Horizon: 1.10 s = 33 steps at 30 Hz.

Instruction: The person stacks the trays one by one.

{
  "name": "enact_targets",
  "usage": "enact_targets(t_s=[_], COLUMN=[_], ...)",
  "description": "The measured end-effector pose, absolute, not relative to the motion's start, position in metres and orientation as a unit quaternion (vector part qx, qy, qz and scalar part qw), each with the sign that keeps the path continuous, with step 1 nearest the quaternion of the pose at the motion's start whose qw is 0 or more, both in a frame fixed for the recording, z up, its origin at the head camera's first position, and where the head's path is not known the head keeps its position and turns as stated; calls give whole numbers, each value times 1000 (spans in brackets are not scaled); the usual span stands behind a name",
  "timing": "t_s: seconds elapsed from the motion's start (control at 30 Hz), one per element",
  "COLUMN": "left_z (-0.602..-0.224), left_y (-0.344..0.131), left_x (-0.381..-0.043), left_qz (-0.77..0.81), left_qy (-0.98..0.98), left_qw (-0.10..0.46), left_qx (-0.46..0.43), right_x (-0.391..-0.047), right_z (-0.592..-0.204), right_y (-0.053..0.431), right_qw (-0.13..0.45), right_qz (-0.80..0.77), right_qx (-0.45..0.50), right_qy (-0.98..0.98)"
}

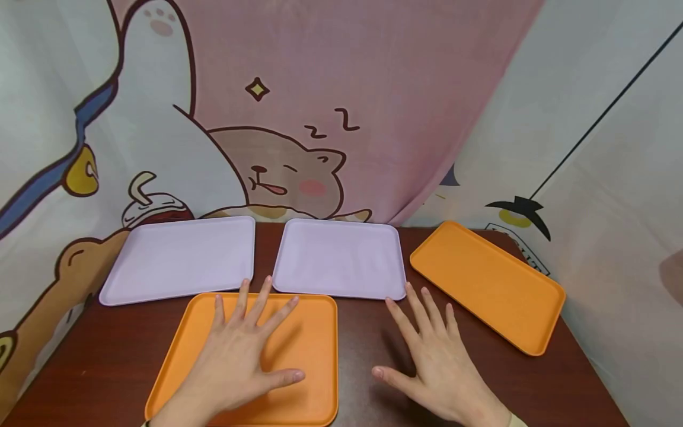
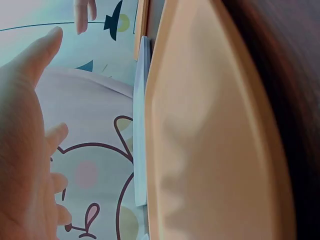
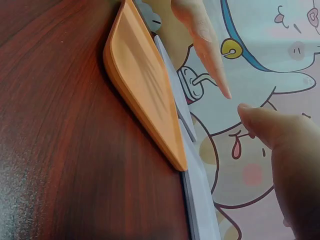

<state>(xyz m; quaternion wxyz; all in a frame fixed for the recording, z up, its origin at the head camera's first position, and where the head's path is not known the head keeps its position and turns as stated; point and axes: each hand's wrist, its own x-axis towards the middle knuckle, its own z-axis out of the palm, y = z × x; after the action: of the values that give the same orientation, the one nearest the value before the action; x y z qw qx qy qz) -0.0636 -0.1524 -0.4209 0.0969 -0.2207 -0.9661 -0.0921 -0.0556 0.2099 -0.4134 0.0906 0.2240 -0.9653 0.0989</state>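
My left hand (image 1: 233,359) hovers with spread fingers over an orange tray (image 1: 315,350) at the front left. Its shadow falls on that tray, which shows bare in the left wrist view. To the right, my right hand (image 1: 440,370) is held above the dark wooden table, fingers spread and nothing in them. Beyond its fingertips lies a lilac tray (image 1: 341,258) in the back middle. A second lilac tray (image 1: 184,258) is at the back left, and another orange tray (image 1: 488,284) sits angled at the right.
The dark brown wooden table (image 1: 80,362) carries all the trays. Behind it hangs a curtain (image 1: 384,89) printed with a sleeping cartoon animal, and its pale folds (image 1: 603,148) come down along the right side.
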Motion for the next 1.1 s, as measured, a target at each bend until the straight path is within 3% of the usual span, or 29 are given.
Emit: enact_targets(t_s=[1.1], left_z=[-400], left_y=[-183], left_x=[-61], left_qz=[-182], left_qy=[-969], left_qw=[73], left_qx=[-152], right_x=[-50], right_z=[-401], right_y=[202], right_qw=[52], right_qz=[254], right_qx=[169], right_qy=[-951])
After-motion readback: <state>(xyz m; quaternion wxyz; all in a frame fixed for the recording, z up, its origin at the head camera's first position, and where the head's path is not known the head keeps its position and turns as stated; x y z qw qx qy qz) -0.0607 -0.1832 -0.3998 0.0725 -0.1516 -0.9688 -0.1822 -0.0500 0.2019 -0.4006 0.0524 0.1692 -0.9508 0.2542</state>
